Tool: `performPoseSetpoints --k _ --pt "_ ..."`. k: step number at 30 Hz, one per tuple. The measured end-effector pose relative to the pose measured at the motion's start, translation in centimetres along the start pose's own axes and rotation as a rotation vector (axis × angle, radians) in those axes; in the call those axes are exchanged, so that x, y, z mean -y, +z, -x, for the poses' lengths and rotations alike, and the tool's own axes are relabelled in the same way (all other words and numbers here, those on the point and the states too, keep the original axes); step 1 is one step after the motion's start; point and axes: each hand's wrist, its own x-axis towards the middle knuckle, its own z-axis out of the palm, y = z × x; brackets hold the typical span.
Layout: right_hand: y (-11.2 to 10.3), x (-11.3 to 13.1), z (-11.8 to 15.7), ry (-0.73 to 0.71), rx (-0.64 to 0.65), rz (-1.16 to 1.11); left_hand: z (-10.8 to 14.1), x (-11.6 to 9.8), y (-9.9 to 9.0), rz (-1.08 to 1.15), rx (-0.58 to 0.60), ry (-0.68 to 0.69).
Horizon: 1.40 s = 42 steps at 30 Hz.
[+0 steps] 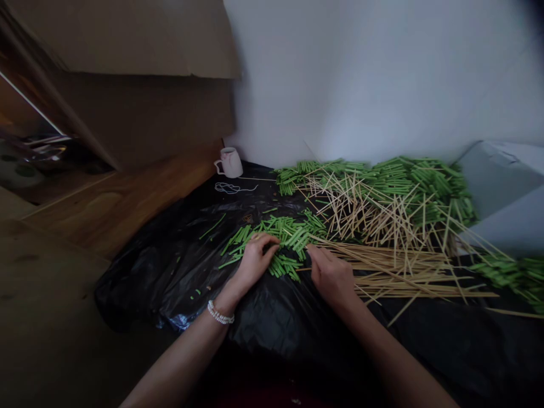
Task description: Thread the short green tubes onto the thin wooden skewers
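Note:
My left hand (257, 258), with a beaded bracelet at the wrist, reaches over a loose pile of short green cut pieces (293, 229) that look like green beans. Its thumb and forefinger curl together at the pile; what lies between them is too small to make out. To the right, my right hand (332, 276) is closed, its fingertips at the edge of the same pile. A pale tip at those fingers appears to be a thin wooden skewer, mostly hidden by the hand. Many long bare wooden skewers (403, 262) lie beside and behind my right hand.
Green pieces on skewers (395, 184) are heaped along the wall, their sticks crossing forward. More green pieces (510, 277) lie far right near a pale box-like object (501, 187). A mug (230, 162) and white string (233, 187) stand back left on black plastic (170, 260). Cardboard (140, 39) looms upper left.

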Motion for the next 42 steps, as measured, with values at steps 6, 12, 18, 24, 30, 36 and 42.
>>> performPoseSetpoints --k 6,12,18,24,30,36,42 --pt "-0.1 0.3 0.0 -0.025 0.018 0.001 -0.3 0.7 0.0 0.514 -0.113 -0.358" --pt "0.0 0.7 0.1 -0.042 0.052 0.005 -0.5 0.5 0.1 1.029 -0.118 -0.567" --pt "0.1 0.9 0.2 -0.056 0.058 0.0 -0.6 0.2 0.0 1.139 -0.107 -0.606" --pt "0.0 0.9 0.2 -0.07 0.065 0.021 -0.5 0.2 0.0 1.128 -0.093 -0.608" --pt "0.0 0.9 0.2 -0.069 0.065 0.037 -0.5 -0.1 -0.1 1.115 -0.096 -0.624" --pt "0.1 1.0 0.2 -0.07 0.078 0.039 -0.6 -0.2 -0.1 1.091 -0.111 -0.631" --pt "0.1 1.1 0.4 -0.062 0.092 0.04 -0.6 0.1 -0.2 1.084 -0.122 -0.654"
